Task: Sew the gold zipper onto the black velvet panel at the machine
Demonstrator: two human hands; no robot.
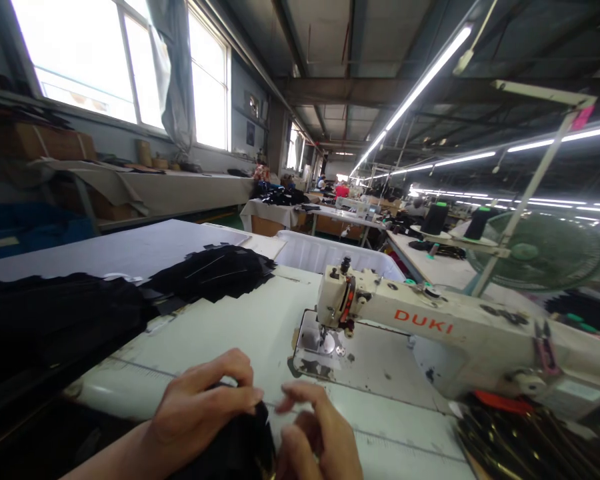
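My left hand is closed, with thumb and fingers pinching the top edge of a piece of black fabric at the table's front edge. My right hand is just right of the fabric. Its fingers are bent and apart, with nothing visible between them; its lower part is cut off by the frame. Beyond both hands stands a white sewing machine marked DUKI, its needle area above a metal plate.
Stacks of black fabric pieces lie on the left of the table. A white plastic bin is behind the table. Dark shiny pieces lie at the lower right. Thread cones and a fan stand farther right.
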